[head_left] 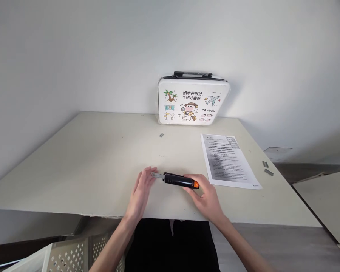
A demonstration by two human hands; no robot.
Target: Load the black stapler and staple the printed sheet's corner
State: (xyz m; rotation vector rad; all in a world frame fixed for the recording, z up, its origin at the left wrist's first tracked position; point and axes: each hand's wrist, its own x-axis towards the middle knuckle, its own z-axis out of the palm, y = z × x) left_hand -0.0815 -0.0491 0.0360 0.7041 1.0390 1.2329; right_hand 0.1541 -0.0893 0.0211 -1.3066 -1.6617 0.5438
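Note:
A black stapler (178,180) with an orange end is held level just above the near part of the table. Its metal tray sticks out to the left, opened away from the black body. My right hand (205,196) grips the orange end between thumb and fingers. Beside the metal tip is my left hand (141,190), its fingers stretched out and close together; the tip overlaps them, and I cannot tell whether they touch. Farther back lies a small grey strip of staples (161,135). Two more staple strips (265,164) are near the table's right edge.
A printed sheet of paper (229,162) lies right of my hands. A white cartoon-printed case (192,102) with a black handle leans against the wall at the back of the pale table (82,162). A perforated plastic basket (69,257) stands below at the left.

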